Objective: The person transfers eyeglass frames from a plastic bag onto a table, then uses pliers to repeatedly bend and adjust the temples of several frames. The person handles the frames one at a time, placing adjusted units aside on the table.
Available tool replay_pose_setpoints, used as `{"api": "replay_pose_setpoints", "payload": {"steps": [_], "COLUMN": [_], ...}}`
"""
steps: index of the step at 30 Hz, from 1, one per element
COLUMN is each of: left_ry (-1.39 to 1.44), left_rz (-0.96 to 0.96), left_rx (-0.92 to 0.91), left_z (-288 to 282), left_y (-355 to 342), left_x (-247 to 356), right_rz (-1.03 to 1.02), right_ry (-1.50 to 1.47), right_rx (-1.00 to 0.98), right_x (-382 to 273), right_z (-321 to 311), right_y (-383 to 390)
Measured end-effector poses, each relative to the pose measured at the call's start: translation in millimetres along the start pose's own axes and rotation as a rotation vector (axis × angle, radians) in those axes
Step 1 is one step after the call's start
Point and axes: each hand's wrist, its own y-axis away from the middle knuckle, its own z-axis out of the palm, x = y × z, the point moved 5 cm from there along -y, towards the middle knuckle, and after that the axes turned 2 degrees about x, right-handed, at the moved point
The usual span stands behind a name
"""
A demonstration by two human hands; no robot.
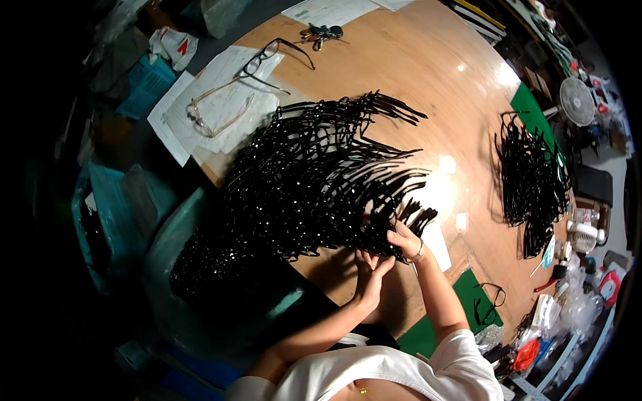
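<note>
A large heap of glossy black slender plastic pieces [301, 174], looking like eyeglass frames, spreads over the table's left edge into a teal bin [150, 267]. My right hand [405, 242], with a watch on the wrist, grips a bunch at the heap's near right end. My left hand [368, 274] reaches under that same bunch, fingers against it and partly hidden. Another black pile [528, 174] lies at the table's right.
The wooden table [421, 80] bears papers [167, 120], black glasses [264, 60], clear glasses [207, 120], keys [321, 37] and a green mat [428, 334]. Another teal bin [107, 187] stands left. Fans [576, 100] and clutter line the right side.
</note>
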Motion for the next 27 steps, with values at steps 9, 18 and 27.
{"api": "replay_pose_setpoints", "payload": {"steps": [9,18,27], "left_ry": [-0.251,-0.466,-0.654], "left_rz": [0.113,0.459,0.385], "left_rx": [-0.074,-0.121,-0.286], "left_z": [10.9,11.6,-26.1], "left_y": [11.3,1.5,53.8], "left_x": [-10.9,22.3,109.9], "right_rz": [0.188,-0.03,0.035], "right_ry": [0.104,-0.088,0.036], "right_rx": [0.047,0.222,0.098], "right_x": [16.5,2.0,3.3], "right_z": [-33.7,1.7,16.8], "right_y": [9.3,9.9,-40.4]}}
